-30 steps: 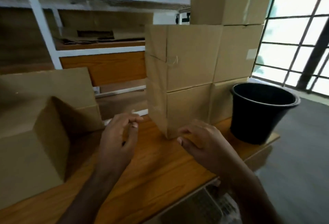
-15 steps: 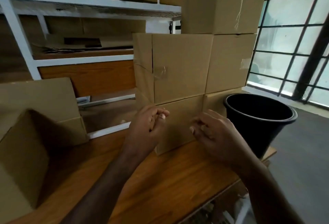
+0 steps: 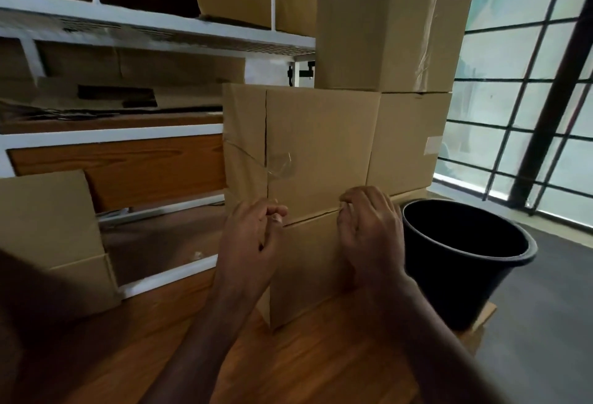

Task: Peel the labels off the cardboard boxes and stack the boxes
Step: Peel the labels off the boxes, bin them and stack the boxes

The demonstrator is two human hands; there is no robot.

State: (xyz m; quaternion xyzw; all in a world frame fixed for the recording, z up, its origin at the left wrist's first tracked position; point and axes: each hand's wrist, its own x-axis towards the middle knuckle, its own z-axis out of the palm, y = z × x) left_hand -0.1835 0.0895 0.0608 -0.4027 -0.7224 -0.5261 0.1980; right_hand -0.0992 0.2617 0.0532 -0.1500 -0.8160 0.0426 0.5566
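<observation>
Brown cardboard boxes stand stacked on the wooden table (image 3: pixel 321 368). The front upper box (image 3: pixel 324 133) carries wrinkled clear tape (image 3: pixel 279 166) across its corner and sits on a lower box (image 3: pixel 308 272). The right box (image 3: pixel 407 137) bears a pale label (image 3: pixel 433 145), and a top box (image 3: pixel 385 24) stands above it. My left hand (image 3: pixel 253 243) is at the seam between the two front boxes, thumb pinched to fingertips on what looks like a small pale tape scrap. My right hand (image 3: pixel 369 230) has its fingers curled, tips touching the same seam.
A black bucket (image 3: pixel 481 275) stands at the table's right end, just right of my right hand. An open cardboard box (image 3: pixel 48 227) lies at the left. White shelving (image 3: pixel 154 23) with more boxes runs behind. A gridded window (image 3: pixel 529 98) is on the right.
Both hands have risen from the table's surface to the seam between the front boxes. The view has moved closer and tilted up.
</observation>
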